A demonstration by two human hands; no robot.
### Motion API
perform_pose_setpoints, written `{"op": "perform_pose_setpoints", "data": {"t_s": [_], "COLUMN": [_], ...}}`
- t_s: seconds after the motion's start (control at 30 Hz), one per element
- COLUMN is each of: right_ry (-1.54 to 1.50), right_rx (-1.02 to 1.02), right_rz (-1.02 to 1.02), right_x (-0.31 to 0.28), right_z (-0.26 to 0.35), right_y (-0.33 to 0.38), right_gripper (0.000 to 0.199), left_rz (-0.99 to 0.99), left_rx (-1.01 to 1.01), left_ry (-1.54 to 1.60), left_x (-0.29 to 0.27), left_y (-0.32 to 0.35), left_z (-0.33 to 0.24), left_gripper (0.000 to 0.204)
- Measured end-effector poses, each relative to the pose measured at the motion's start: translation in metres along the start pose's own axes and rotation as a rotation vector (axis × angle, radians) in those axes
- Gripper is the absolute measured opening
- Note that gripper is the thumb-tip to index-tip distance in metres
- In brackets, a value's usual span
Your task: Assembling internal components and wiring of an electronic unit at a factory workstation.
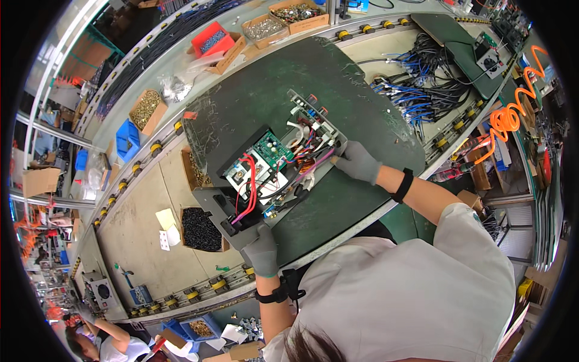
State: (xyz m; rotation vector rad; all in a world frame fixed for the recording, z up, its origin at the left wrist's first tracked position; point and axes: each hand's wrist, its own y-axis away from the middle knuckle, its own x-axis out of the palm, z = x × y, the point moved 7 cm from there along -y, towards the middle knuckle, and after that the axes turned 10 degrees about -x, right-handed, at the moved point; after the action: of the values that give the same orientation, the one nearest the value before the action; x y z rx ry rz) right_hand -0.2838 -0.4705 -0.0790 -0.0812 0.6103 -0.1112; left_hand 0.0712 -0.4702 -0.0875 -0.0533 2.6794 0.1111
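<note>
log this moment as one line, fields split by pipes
open electronic unit: green circuit board, red wires exposed | left hand: gripping its dark end panel | right hand: at its opposite end

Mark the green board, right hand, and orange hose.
Green board (271, 148): head view, middle of its face.
Right hand (360, 165): head view, back of the glove.
Orange hose (505, 120): head view, bunched coils.

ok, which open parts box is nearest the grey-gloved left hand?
The brown cardboard box full of small black pieces, left of the left hand. Its black contents set it apart; the others in view lie farther off.
</note>
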Motion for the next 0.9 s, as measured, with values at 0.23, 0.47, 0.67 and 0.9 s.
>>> {"op": "perform_pose_setpoints", "data": {"t_s": [0.23,0.47,0.67,0.9], "right_ry": [0.039,0.222,0.232,0.122], "right_rx": [0.295,-0.05,-0.002,-0.208], "right_rz": [0.217,0.148,0.066,-0.237], "right_x": [-0.026,-0.064,-0.057,-0.042], "right_z": [0.032,0.104,0.104,0.074], "right_y": [0.012,-0.019,0.003,0.097], "right_gripper": [0.048,0.092,0.082,0.077], "left_rz": [0.051,-0.064,-0.043,-0.06], "left_rx": [0.134,0.038,0.367,0.494], "left_ry": [0.02,0.031,-0.228,-0.228], "left_x": [-0.012,-0.031,-0.025,-0.015], "left_y": [-0.002,0.006,0.022,0.097], "left_z": [-0.043,-0.075,-0.068,-0.034], "left_gripper": [0.018,0.017,0.024,0.03]}}
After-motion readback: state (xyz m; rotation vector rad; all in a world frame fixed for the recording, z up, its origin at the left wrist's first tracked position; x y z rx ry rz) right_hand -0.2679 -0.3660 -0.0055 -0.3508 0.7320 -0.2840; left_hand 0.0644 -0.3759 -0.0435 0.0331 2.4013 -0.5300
